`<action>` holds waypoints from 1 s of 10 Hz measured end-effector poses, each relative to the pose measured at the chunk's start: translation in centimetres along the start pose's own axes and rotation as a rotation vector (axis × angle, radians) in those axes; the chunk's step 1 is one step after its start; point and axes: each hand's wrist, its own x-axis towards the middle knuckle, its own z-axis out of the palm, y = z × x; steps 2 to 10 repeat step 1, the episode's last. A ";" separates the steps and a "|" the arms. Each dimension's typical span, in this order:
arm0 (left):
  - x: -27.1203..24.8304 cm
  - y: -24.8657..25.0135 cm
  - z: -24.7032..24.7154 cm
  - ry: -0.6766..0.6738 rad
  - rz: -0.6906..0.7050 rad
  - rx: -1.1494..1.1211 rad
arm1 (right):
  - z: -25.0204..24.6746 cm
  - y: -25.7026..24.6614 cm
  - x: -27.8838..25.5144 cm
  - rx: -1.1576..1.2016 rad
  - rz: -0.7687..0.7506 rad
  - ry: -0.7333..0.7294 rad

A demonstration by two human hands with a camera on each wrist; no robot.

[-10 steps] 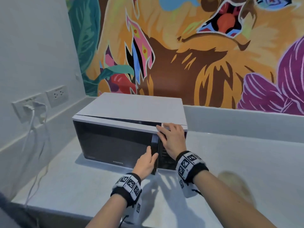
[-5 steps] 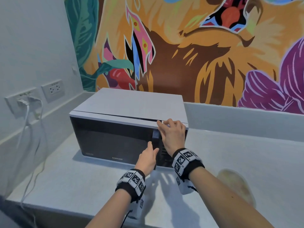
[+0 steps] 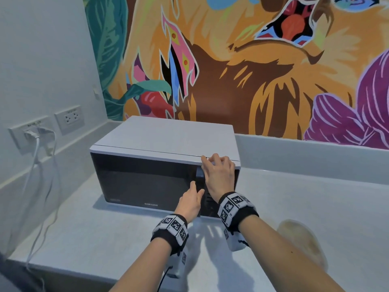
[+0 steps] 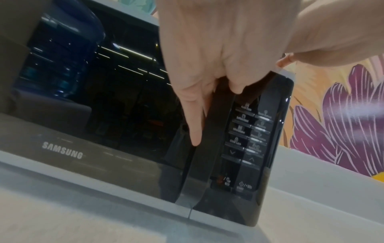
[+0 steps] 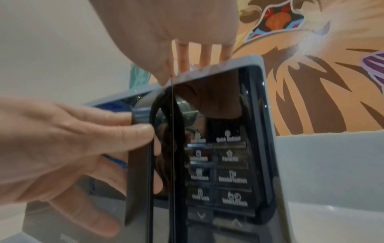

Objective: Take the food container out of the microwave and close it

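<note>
The black-fronted microwave [image 3: 164, 135] stands on the counter with its door [image 3: 145, 180] flush against the body. No food container shows in any view; the door glass is dark and reflective. My left hand [image 3: 190, 201] holds the vertical door handle [image 4: 214, 131], one digit on its left side and the others curled over its right edge [image 5: 153, 133]. My right hand [image 3: 219, 175] rests on the top front corner above the control panel [image 5: 220, 164], fingers lying over the top edge and holding nothing.
The pale counter [image 3: 105, 239] runs left and right of the microwave. Wall outlets [image 3: 69, 119] with white cables [image 3: 35, 175] hang at the left. A blurred tan patch [image 3: 301, 239] lies on the counter by my right forearm. A painted mural wall stands behind.
The door stood slightly ajar a second ago and is now shut flush. My left hand went in with the handle; my right hand stayed on the top corner.
</note>
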 end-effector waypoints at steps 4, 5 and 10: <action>-0.4 -1.2 -0.2 0.039 -0.023 0.020 | -1.1 1.0 -1.8 0.178 -0.024 -0.058; -0.4 -1.2 -0.2 0.039 -0.023 0.020 | -1.1 1.0 -1.8 0.178 -0.024 -0.058; -0.4 -1.2 -0.2 0.039 -0.023 0.020 | -1.1 1.0 -1.8 0.178 -0.024 -0.058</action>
